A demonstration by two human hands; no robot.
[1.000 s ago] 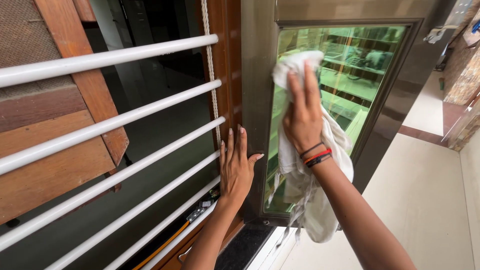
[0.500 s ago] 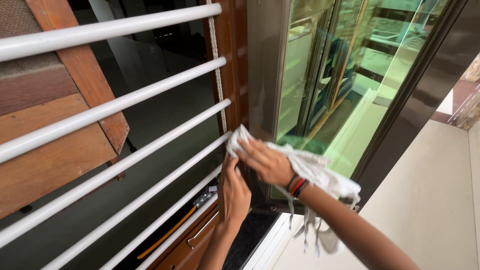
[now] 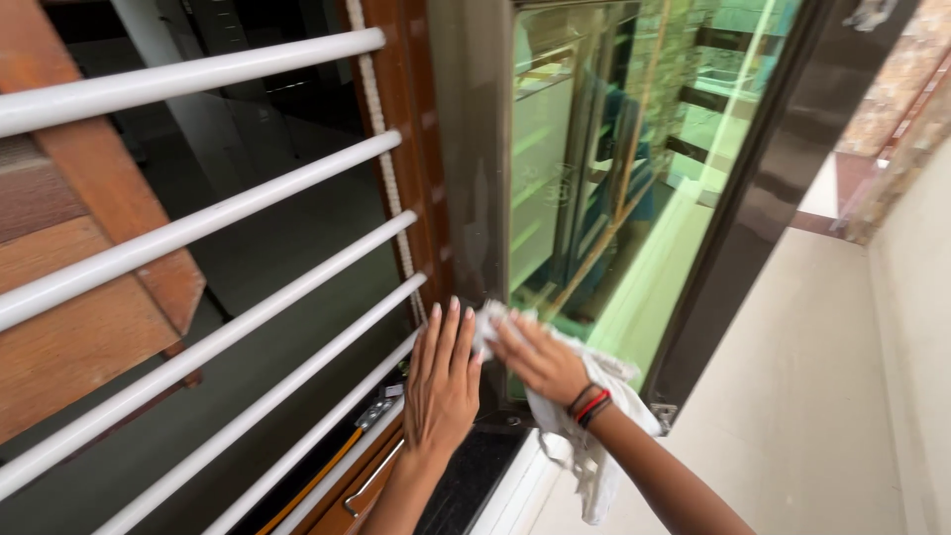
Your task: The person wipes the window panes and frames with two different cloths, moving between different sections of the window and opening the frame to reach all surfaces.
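Observation:
A window pane (image 3: 634,168) of greenish reflective glass sits in a dark frame (image 3: 466,178), swung open outward. My right hand (image 3: 540,359) holds a white cloth (image 3: 584,436) against the lower left corner of the glass, with red and black bands on the wrist. The cloth hangs down below the hand. My left hand (image 3: 443,381) lies flat with fingers together against the bottom of the dark frame, right beside the right hand.
White horizontal bars (image 3: 208,223) cross the window opening on the left, beside a brown wooden jamb (image 3: 411,149) and a thin cord (image 3: 381,159). A wooden shutter (image 3: 79,287) stands at far left. A cream ledge (image 3: 802,396) runs below right.
My right hand moved the cloth from high on the glass down to the lower left corner. My left hand slid down along the frame. The view shifted downward.

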